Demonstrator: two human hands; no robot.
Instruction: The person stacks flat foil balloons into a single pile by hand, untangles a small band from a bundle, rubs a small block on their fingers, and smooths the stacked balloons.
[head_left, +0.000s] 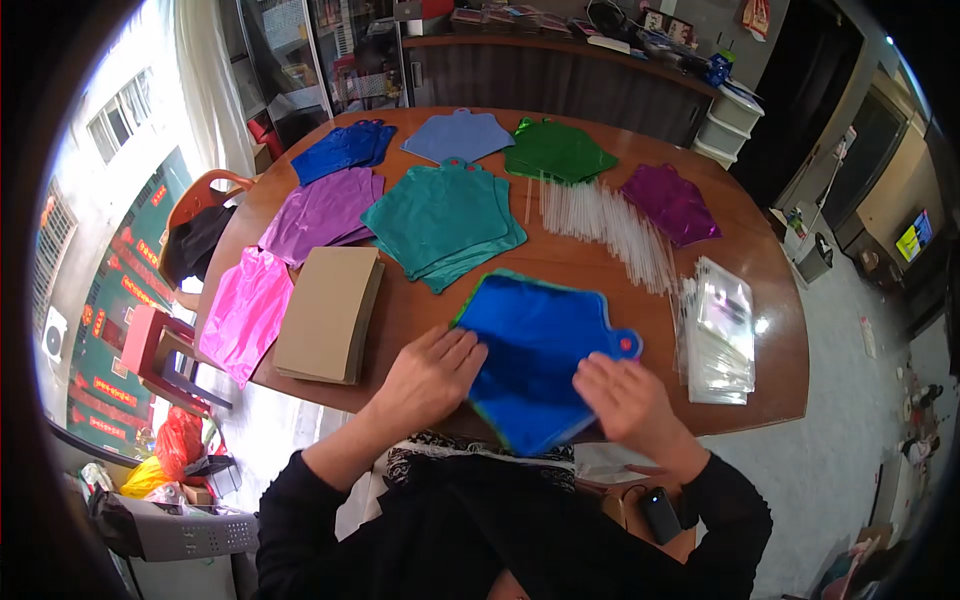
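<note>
A blue flat foil balloon (pixel 540 350) lies at the table's near edge, with a green rim showing along its left side and a red dot on its round tab. My left hand (pixel 430 370) is closed over its left edge, the thumb hidden. Slightly blurred, my right hand (pixel 630 400) rests at the lower right, just below the tab, its fingers stretched over the foil. Beyond them is a fanned stack of teal foil balloons (pixel 445 220). To the left of my left hand stands a brown cardboard stack (pixel 325 315).
Pink (pixel 245 310), purple (pixel 325 215), dark blue (pixel 345 150), light blue (pixel 458 135), green (pixel 558 150) and magenta foil balloons (pixel 670 203) ring the table (pixel 560 255). Clear plastic straws (pixel 605 225) and clear plastic bags (pixel 725 330) lie at right. A phone (pixel 660 515) is below the right forearm.
</note>
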